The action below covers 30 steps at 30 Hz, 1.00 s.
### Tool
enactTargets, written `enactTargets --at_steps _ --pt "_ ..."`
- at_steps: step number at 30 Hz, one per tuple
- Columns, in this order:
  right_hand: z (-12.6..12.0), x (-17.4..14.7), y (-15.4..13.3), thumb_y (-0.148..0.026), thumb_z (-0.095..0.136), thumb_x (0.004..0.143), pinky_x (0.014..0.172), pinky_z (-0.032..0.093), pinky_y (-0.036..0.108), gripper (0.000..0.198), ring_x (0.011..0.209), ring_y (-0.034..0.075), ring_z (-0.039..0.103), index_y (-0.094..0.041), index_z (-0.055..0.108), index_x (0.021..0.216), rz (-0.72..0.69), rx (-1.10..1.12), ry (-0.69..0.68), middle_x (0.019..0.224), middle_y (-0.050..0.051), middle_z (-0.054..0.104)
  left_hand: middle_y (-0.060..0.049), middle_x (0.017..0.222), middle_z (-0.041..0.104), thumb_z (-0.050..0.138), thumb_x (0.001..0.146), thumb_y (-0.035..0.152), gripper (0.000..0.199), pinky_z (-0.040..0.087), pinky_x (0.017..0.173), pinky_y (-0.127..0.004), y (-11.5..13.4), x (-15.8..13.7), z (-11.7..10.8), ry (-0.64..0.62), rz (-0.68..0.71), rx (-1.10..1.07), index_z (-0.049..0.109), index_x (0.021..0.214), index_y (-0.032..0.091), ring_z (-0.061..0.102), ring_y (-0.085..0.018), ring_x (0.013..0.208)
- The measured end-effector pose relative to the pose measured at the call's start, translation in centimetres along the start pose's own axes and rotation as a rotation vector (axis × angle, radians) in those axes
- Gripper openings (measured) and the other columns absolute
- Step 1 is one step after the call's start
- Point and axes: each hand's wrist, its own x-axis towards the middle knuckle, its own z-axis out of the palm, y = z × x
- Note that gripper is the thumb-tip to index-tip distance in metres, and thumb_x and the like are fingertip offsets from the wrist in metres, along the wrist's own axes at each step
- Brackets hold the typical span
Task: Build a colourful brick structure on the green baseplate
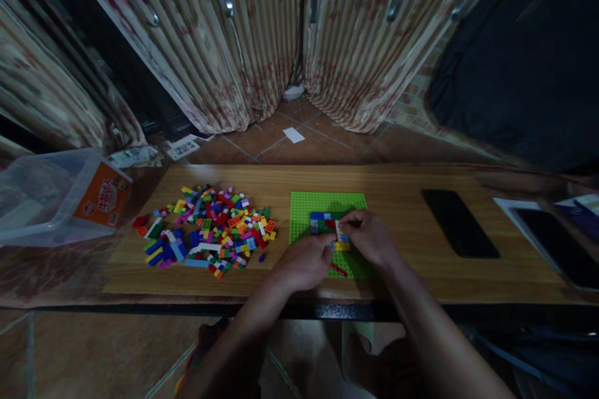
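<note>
A green studded baseplate (302, 209) lies on the wooden table, carrying a low block of building bricks (318, 217) in blue, red, white and yellow. From the left, my left hand (309, 260) rests over the plate, its index finger reaching to the bricks and the other fingers curled; whatever is under them is hidden. Thumb and fingertips of my right hand (369, 235) are pinched at the right side of the block, at a small whitish brick (339, 232). A long red piece (339, 270) lies on the plate just below the bricks.
A wide heap of loose colored bricks (218, 227) covers the left of the table (281, 177). Beyond it stands a clear plastic box (51, 190) with an orange label. On the right lie a black phone-like slab (461, 224) and another dark device (559, 246).
</note>
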Motion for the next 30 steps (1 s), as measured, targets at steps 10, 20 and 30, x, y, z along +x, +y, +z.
enactTargets --at_steps 10,20,30 --pt "-0.6 -0.8 0.9 -0.032 0.063 0.071 0.071 0.047 0.033 0.015 0.075 0.019 0.062 -0.019 0.07 0.076 -0.098 0.061 -0.051 0.081 0.004 0.067 -0.008 0.109 0.071 0.032 0.097 0.036 0.046 0.048 0.083 -0.032 0.6 -0.2 -0.5 -0.008 -0.041 -0.028 0.057 0.132 0.021 0.065 -0.021 0.094" --pt "-0.9 -0.9 1.2 -0.025 0.068 0.063 0.07 0.046 0.031 0.011 0.073 0.017 0.059 -0.019 0.067 0.072 -0.109 0.145 -0.113 0.079 0.001 0.062 -0.007 0.099 0.071 0.033 0.096 0.033 0.045 0.046 0.081 -0.03 0.6 -0.1 -0.6 -0.027 -0.048 -0.033 0.056 0.133 0.021 0.064 -0.019 0.091" --pt "-0.5 -0.9 1.6 -0.025 0.067 0.065 0.072 0.049 0.033 0.016 0.075 0.017 0.061 -0.019 0.066 0.08 -0.103 0.149 -0.119 0.082 0.002 0.062 -0.007 0.099 0.071 0.033 0.096 0.034 0.045 0.047 0.077 -0.032 0.7 -0.1 -0.3 -0.022 -0.039 0.008 0.057 0.132 0.022 0.064 -0.021 0.088"
